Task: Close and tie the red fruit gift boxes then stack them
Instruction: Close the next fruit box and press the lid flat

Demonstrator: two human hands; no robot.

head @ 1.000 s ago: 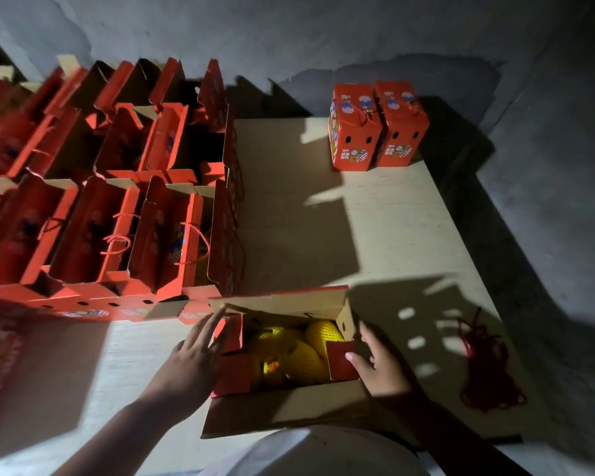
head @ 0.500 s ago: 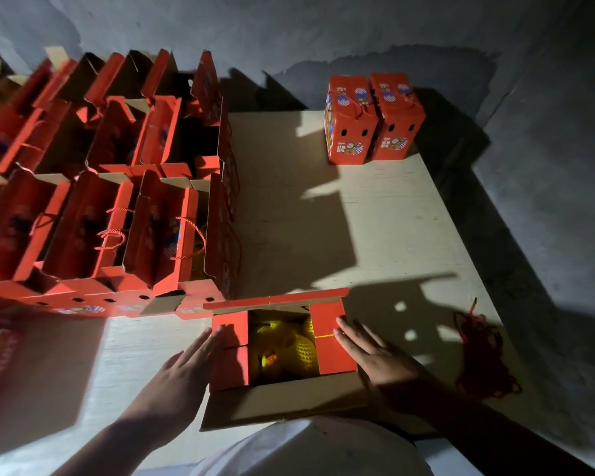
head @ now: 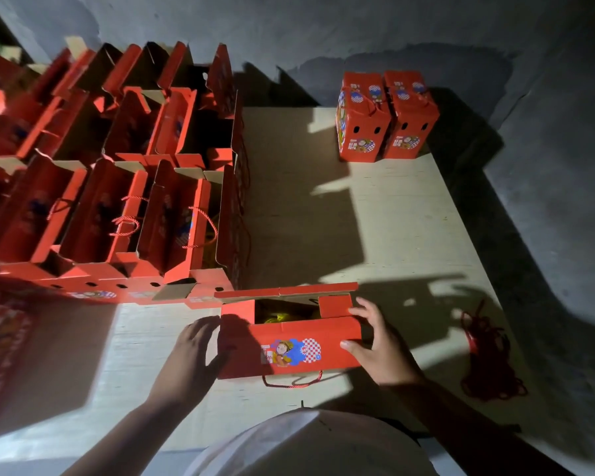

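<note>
Folding the near top flap [head: 289, 345] over the red fruit gift box [head: 291, 333] at about 6 o'clock on the table [head: 409, 214], the person has a hand at each end of the box: the left hand [head: 194, 352] lies with loosely spread fingers against the left end, and the right hand [head: 380, 341] is curled round the right end, thumb on the printed flap and fingers reaching over the tucked side flap [head: 335, 305]. The far top flap [head: 285, 291] is not yet down, and yellow fruit [head: 279, 317] shows through the gap. The likeliest fault, as I judge it, is that the near flap springs up if either hand lets go before the far flap meets it, or that a side flap catches on the fruit and leaves the top bulged so the tie sits loose. The red cord handle [head: 292, 382] hangs over the near face and could be trapped under the box. There is little room at 9 to 11 o'clock, where the row of open red boxes [head: 128, 214] stands close, the nearest just beside the far left corner of the box in hand; a wide sweep of the left elbow could knock their upright flaps. Open tabletop runs from 12 to 2 o'clock, up to the two closed boxes [head: 385, 118] near the far edge at 1 o'clock. The bundle of red cords [head: 485, 359] lies at 3 o'clock near the right edge, within reach but easily brushed off. The near table edge is close to the body.
</note>
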